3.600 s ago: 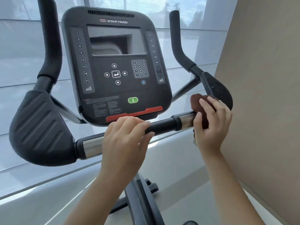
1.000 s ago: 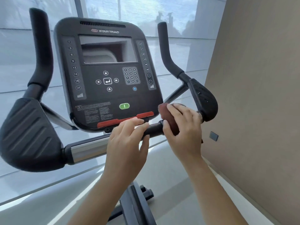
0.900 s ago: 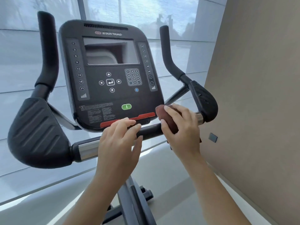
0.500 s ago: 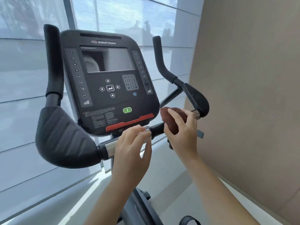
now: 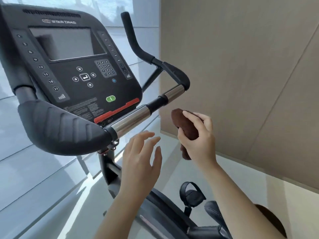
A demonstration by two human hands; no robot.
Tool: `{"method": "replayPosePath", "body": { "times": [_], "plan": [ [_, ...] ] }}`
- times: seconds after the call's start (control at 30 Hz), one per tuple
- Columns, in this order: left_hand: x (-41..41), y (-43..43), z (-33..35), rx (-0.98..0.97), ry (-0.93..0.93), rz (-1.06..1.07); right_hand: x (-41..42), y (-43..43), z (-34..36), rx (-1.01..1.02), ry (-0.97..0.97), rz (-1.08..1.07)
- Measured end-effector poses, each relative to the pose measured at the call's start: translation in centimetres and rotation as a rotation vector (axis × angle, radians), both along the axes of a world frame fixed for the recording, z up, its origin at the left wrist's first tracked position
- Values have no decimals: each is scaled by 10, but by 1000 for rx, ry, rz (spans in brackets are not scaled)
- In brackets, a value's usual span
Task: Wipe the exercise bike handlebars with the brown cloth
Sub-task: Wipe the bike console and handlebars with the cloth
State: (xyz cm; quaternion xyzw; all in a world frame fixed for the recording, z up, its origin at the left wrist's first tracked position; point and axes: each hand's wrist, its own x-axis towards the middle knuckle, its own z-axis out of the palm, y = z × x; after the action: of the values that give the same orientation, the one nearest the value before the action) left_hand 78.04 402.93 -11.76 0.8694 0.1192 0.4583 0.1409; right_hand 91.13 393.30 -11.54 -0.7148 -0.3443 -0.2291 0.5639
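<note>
right hand has the brown cloth bunched in curled fingers at four o'clock off the handlebars, clear of the bar, left hand splayed empty below (soft, light stuff, best gripped as a wad).

This is looking like a gym or fitness room. An exercise bike is standing at the centre, its console carrying a screen, keypad and level numbers. Behind the bike, tall glass window panels are letting in daylight; to the bike's right a plain beige panelled wall is rising from a pale, glossy floor.
</note>
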Motion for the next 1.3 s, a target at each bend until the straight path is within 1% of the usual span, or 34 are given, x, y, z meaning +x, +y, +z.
{"method": "replayPosePath", "body": {
  "times": [0.1,0.3,0.47,0.63,0.8,0.93,1.07,1.17,1.3],
  "plan": [
    [5,-19,-5,-7,-2,-74,-10,-34,-3,-10,-14,-71],
    [18,-63,-12,5,16,-232,-24,-95,-3,54,-13,-219],
    [37,-109,-13,17,31,-337,-27,-152,-3,98,-67,-340],
    [64,-187,-16,43,53,-451,-22,-235,-8,105,-55,-447],
    [101,-297,-25,52,63,-549,-7,-347,-15,85,-38,-556],
    [131,-402,-34,64,82,-601,11,-447,-22,79,6,-591],
    [161,-490,-35,30,102,-598,35,-531,-24,59,37,-583],
    [179,-529,-34,36,104,-586,54,-572,-25,54,38,-568],
    [200,-554,-36,60,108,-547,78,-598,-30,72,55,-524]
  ]
}}
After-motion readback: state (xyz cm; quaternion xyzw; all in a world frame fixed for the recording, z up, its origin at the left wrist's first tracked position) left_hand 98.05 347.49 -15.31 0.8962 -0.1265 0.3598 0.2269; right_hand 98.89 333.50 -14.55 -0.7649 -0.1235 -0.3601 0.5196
